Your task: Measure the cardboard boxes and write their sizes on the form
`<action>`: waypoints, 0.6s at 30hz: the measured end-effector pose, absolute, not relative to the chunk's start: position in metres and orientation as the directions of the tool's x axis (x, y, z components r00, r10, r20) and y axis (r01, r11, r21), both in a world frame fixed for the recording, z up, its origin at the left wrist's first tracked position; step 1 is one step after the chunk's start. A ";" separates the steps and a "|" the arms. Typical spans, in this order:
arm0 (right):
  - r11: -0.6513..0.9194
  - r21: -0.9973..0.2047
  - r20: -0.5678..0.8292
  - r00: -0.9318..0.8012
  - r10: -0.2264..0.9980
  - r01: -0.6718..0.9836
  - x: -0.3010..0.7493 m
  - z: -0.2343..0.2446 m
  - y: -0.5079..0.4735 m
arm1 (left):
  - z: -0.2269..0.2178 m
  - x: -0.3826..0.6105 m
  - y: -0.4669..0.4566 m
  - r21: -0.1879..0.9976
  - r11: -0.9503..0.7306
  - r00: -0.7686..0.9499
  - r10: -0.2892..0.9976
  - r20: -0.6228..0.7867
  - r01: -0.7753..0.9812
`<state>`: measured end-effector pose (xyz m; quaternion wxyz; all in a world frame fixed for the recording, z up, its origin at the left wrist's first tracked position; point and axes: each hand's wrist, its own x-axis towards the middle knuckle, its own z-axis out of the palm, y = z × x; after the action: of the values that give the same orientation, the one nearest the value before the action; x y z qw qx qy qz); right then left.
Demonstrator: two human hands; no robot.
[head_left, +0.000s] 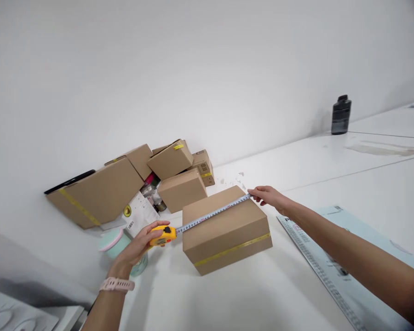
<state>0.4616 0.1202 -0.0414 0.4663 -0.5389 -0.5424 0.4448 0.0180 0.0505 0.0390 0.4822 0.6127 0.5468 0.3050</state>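
Observation:
My left hand (pixel 140 243) grips a yellow tape measure (pixel 164 235) with a black button, just off the left end of a brown cardboard box (pixel 231 230). From the case the metal blade (pixel 212 213) is drawn out across the top of the box. At the far right end of the blade, my right hand (pixel 267 196) pinches its tip near the box's right edge. The box lies on the white table, with a strip of yellow tape (pixel 232 249) along its near side. The blade's very end is covered by my right fingers.
Several more cardboard boxes (pixel 182 189) are piled at the back left. A mint-green container (pixel 115 242) with a pink rim stands behind my left wrist. A pale blue printed mat (pixel 331 230) lies under my right forearm. A dark bottle (pixel 341 115) stands by the wall.

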 end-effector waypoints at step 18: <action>-0.050 -0.956 -0.042 0.033 0.999 0.287 0.440 -0.065 0.125 | 0.023 0.010 0.087 0.955 0.055 0.343 0.926 -0.158 0.292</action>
<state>0.4401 0.1255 -0.0652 0.4166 -0.5857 -0.5489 0.4267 0.0101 0.0872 0.0230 0.5353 0.6203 0.4909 0.2962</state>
